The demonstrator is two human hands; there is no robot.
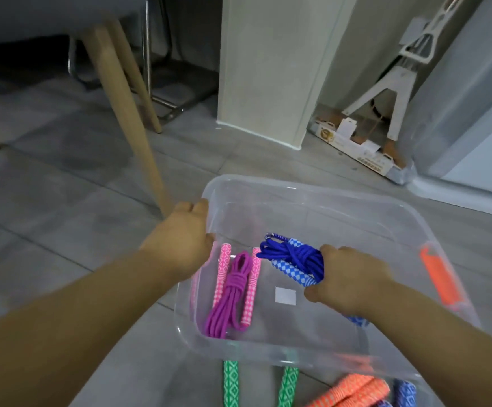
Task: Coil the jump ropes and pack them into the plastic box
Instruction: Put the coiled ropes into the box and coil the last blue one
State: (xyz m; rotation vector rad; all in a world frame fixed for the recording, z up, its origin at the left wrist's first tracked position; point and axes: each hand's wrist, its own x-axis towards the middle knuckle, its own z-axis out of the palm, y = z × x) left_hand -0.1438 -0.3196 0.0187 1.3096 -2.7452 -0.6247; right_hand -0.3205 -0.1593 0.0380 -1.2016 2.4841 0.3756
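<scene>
Nearest, on the floor [62, 186] just this side of the plastic box [297, 190], lie two green handles [230, 383] and a bunch of orange handles [353, 390]. Inside the box, along its left wall, rests the coiled purple jump rope [233, 292] with pink handles. The right hand [353, 277] grasps the coiled blue jump rope [294, 255] over the box's middle. The left hand [180, 239] grips the box's left rim near its far corner. Beyond stand a wooden leg [127, 113] and a white pillar [271, 69].
</scene>
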